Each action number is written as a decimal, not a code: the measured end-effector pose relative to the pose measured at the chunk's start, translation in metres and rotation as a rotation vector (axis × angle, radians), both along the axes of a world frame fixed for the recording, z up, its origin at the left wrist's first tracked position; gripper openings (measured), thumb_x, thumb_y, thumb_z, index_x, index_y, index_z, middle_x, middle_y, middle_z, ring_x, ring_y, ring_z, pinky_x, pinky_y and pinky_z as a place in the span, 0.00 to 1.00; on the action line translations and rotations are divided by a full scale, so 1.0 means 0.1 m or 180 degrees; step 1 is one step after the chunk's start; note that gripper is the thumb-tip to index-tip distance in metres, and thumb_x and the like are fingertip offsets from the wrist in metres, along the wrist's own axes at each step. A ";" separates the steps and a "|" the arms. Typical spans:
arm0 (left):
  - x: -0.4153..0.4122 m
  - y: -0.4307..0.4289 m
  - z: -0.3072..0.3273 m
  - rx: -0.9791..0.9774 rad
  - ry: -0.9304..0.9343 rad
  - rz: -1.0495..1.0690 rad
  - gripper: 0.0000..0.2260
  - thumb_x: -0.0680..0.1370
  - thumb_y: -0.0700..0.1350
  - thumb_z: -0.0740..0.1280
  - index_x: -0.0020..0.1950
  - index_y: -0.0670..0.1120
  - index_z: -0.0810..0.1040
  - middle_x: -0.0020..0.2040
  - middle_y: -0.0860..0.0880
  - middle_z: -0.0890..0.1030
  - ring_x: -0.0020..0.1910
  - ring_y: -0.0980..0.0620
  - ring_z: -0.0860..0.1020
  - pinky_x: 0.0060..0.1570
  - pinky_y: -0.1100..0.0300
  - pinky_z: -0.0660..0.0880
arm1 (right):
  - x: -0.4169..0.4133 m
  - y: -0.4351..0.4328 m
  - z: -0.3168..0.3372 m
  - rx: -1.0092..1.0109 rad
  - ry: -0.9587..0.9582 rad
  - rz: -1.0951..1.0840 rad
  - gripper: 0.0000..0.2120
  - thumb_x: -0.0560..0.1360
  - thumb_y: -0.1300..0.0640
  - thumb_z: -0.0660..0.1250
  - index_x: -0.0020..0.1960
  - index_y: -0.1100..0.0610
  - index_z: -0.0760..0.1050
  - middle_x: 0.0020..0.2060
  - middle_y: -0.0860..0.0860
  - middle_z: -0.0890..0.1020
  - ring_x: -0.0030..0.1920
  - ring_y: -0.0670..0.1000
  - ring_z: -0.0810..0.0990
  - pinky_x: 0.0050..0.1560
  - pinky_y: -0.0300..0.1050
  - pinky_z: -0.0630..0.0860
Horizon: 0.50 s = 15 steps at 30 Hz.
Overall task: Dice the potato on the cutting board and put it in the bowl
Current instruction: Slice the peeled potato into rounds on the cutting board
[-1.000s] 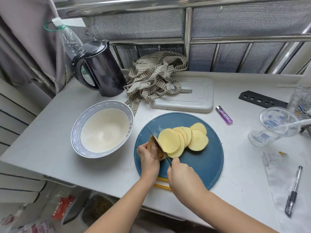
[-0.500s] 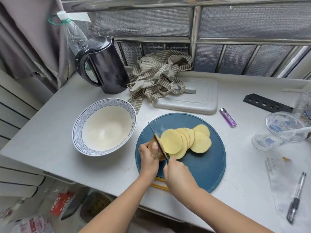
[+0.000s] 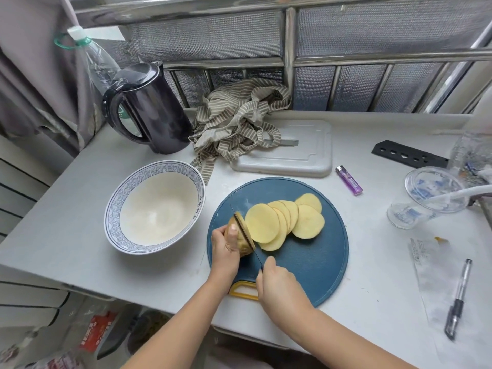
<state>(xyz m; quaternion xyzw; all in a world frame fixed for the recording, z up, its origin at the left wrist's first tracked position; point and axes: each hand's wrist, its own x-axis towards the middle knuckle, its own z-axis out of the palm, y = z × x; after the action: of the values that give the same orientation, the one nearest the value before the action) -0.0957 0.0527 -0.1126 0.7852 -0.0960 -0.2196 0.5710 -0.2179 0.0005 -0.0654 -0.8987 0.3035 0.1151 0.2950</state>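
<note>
- Pale grey worktop [image 3: 80, 222] below a mesh-backed window rail carries a round blue cutting board [image 3: 319, 262] at its front edge.
- On the board's left side sits the last skin-on stub of potato [image 3: 241, 245], with its cut face turned right. The left hand [image 3: 225, 251] grips it from the left, fingers curled over the top.
- The knife [image 3: 257, 256] stands edge-down at that cut face, just beside the left fingertips. Its long axis runs from the person away and slightly leftward. The right hand [image 3: 279, 283] is closed round the handle at the near end, with one finger reaching forward toward the blade.
- Round slices [image 3: 282, 222] fan out to the right of the blade, lying flat and overlapping across the board's middle.
- An empty bowl [image 3: 157, 209] stands on the worktop just left of the board, nearer the left hand, so the cut potato will have to go leftward into it.
- Judged from this, the work is at the slicing stage, with nothing diced yet. The short stub leaves the holding fingers close to the edge.
</note>
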 end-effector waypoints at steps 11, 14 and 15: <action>0.07 0.04 0.01 0.0029 -0.0169 -0.0255 0.41 0.56 0.84 0.52 0.48 0.50 0.66 0.51 0.49 0.70 0.50 0.56 0.73 0.49 0.68 0.71 | 0.21 -0.06 -0.06 0.0045 0.0235 -0.0001 0.09 0.83 0.59 0.50 0.59 0.60 0.65 0.55 0.58 0.79 0.54 0.56 0.79 0.39 0.43 0.66; 0.03 0.04 -0.02 0.0002 -0.0199 -0.0252 0.39 0.57 0.84 0.52 0.49 0.52 0.65 0.53 0.49 0.70 0.55 0.54 0.73 0.56 0.60 0.72 | 0.28 -0.10 -0.05 0.0220 0.0301 0.0034 0.02 0.82 0.60 0.52 0.52 0.57 0.62 0.56 0.58 0.78 0.56 0.57 0.78 0.36 0.44 0.64; 0.02 0.04 -0.03 -0.0012 -0.0197 -0.0241 0.39 0.57 0.83 0.52 0.49 0.52 0.65 0.54 0.50 0.70 0.56 0.54 0.73 0.57 0.58 0.72 | 0.29 -0.10 -0.06 0.0253 0.0308 0.0044 0.02 0.82 0.60 0.52 0.51 0.57 0.61 0.56 0.58 0.78 0.55 0.57 0.78 0.37 0.44 0.64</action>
<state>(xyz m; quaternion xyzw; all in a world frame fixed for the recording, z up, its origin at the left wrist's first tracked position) -0.0933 0.0563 -0.1159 0.7864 -0.1437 -0.2165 0.5605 -0.1887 -0.0096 -0.0712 -0.8817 0.3063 0.1725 0.3146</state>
